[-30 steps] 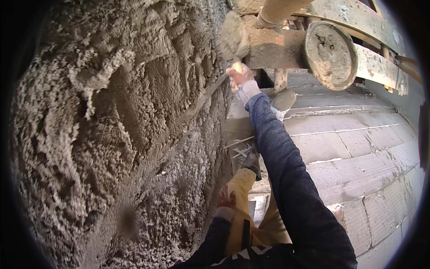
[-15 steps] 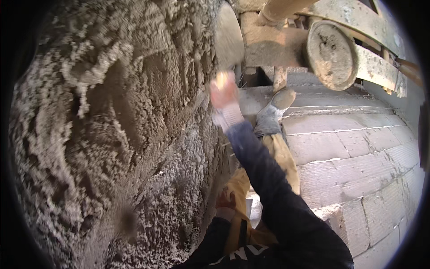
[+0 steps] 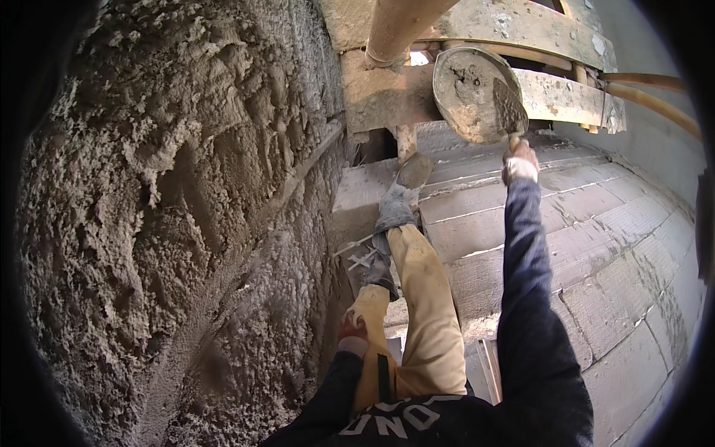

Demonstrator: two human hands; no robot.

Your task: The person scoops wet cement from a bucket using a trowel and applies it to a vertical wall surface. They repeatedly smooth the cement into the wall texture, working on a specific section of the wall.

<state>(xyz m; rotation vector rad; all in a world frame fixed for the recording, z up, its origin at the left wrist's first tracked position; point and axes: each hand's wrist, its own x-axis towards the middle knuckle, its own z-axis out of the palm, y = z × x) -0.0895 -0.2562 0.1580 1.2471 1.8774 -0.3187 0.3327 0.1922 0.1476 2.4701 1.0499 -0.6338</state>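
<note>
Right hand (image 3: pixel 520 159) from wall (image 3: pixel 201 186) to bucket (image 3: pixel 439 100), closed around trowel (image 3: pixel 510 110)

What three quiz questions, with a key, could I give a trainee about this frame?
1. Which hand holds the trowel?
2. True or false: the left hand rests on the left leg of the yellow trousers.
3. Where is the trowel's blade? A: against the rough wall; B: at the round mortar pan; C: down beside a boot.

Key:
1. The right hand.
2. True.
3. B.
</note>
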